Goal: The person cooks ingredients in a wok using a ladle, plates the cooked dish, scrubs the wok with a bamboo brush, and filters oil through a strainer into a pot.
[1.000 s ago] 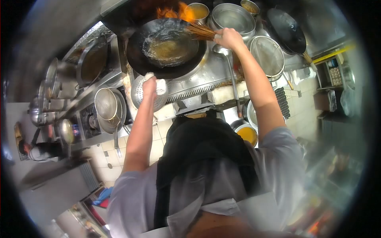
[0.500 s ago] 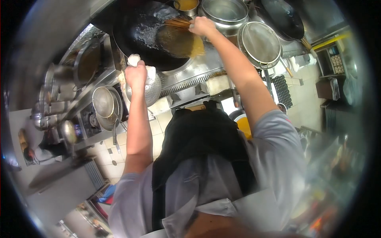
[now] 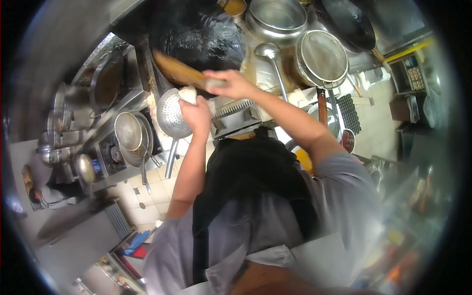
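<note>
At the stove's (image 3: 231, 105) front edge, the right hand (image 3: 233, 84) is closed round a blurred brush (image 3: 179, 70), seemingly bamboo, over the wok's (image 3: 196, 39) near rim; the left hand (image 3: 196, 114) grips a white cloth (image 3: 187, 92) beside the perforated ladle (image 3: 173, 115).

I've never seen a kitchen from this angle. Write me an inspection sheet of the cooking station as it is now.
Surface: metal stove top, looks wet near the wok.
Things in use: dark wok, shiny inside; bristle brush, blurred, over the wok's near side.
Clutter: ladle, perforated scoop, round strainer.
Hands: right hand grips the brush; left hand holds a white cloth.
Cables: nothing seen.
Surroundings: tiled floor; another person far left.
</note>
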The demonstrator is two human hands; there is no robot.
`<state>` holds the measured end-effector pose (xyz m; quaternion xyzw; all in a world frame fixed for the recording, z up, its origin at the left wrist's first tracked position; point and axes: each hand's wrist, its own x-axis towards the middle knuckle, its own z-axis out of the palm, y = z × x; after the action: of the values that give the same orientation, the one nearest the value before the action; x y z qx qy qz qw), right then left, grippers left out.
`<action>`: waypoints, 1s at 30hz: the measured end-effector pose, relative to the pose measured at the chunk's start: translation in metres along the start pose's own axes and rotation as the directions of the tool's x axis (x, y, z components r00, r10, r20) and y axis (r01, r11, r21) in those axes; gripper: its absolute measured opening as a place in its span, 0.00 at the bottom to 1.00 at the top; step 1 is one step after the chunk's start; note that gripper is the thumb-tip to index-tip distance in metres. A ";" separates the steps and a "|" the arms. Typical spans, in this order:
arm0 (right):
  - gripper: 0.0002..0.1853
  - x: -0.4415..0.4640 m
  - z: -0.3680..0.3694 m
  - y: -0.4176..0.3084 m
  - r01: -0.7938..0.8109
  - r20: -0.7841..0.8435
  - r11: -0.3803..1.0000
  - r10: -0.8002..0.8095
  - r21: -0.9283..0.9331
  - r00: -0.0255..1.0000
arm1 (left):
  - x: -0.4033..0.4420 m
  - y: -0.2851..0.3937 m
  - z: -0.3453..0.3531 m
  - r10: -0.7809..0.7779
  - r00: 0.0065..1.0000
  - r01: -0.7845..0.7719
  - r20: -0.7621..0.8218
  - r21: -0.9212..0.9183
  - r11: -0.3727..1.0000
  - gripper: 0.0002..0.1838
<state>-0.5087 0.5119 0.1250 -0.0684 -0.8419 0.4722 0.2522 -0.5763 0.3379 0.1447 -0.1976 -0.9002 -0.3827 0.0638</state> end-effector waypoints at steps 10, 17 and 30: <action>0.25 0.169 -0.155 -0.001 -0.515 -0.637 0.757 0.174 -0.401 0.751 | 0.060 -0.091 0.071 -0.520 0.768 0.640 0.373 -0.469 0.609 0.23; 0.18 0.240 -0.069 0.073 -0.443 -0.429 0.517 0.155 -0.733 0.890 | 0.068 -0.088 0.113 -0.545 0.593 0.804 0.593 -0.404 0.436 0.30; 0.23 0.193 -0.073 0.131 -0.392 -0.228 0.393 0.401 -0.832 0.887 | 0.053 -0.090 0.115 -0.484 0.547 0.837 0.683 -0.449 0.313 0.29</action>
<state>-0.6559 0.7077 0.1168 -0.3800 -0.9223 0.0361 0.0603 -0.6568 0.3797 0.0191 0.1178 -0.6449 -0.6477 -0.3882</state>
